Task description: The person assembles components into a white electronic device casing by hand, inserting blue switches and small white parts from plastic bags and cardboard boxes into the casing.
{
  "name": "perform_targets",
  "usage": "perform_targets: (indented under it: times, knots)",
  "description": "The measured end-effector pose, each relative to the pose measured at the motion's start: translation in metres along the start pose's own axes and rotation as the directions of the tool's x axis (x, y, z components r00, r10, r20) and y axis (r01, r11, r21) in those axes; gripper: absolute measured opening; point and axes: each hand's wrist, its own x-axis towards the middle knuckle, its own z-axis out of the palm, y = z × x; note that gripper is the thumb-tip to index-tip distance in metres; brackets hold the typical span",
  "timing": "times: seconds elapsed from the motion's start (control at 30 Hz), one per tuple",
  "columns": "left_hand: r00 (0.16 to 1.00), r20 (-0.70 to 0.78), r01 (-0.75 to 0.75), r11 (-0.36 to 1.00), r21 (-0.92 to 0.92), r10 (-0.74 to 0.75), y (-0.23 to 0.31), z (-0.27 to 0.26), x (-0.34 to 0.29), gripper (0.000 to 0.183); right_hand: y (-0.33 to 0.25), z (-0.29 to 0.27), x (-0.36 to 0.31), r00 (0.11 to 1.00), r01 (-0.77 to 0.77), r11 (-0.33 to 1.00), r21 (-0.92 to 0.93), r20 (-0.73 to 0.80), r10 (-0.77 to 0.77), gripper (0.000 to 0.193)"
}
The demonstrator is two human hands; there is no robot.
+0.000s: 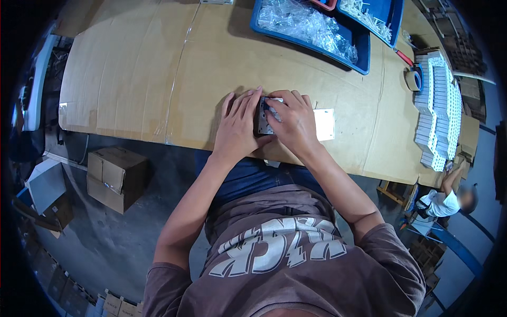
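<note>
A small shallow open box [262, 127] lies on the cardboard-covered table in front of me, with white speckled and dark parts in it that are too small to name. Along its left side rest the long fingers of my left hand [236, 127], and the thumb reaches across its near edge, holding it. My right hand [296, 121] bends over the box from the right. Its thumb and fingertips close on something dark inside, which they mostly hide. Just right of that hand lies a flat white card or lid [325, 124], partly covered by the wrist.
At the far side stand a blue tray [311, 50] of clear plastic bags and another blue tray [393, 31] with white pieces. Stacked white boxes [437, 111], a tape roll [413, 81] and a red-handled tool [404, 57] sit right. Another person [446, 203] is beyond the table's right end.
</note>
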Motion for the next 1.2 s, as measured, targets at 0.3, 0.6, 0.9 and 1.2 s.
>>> perform_targets:
  times: [0.3,0.6,0.9,1.2]
  knots:
    - [1.000,0.007,0.025,0.999,-0.033,-0.024,0.002,-0.001,0.002,0.114,0.005,-0.001,-0.001,0.997,0.033,0.999,-0.003,0.070,-0.033,0.025]
    - [0.997,-0.078,-0.001,0.996,-0.091,-0.006,0.001,0.002,0.000,0.089,-0.018,-0.001,-0.012,0.991,0.011,0.990,-0.140,0.133,0.008,0.034]
    - [0.998,-0.059,-0.021,0.999,0.024,0.022,0.006,0.000,0.003,0.092,0.057,-0.070,-0.074,0.738,-0.670,0.710,-0.217,-0.087,0.669,0.047]
    - [0.995,-0.088,0.036,0.979,-0.202,-0.055,0.005,0.000,-0.005,0.092,0.076,-0.068,-0.094,0.670,-0.734,0.616,0.287,0.153,0.727,0.036]
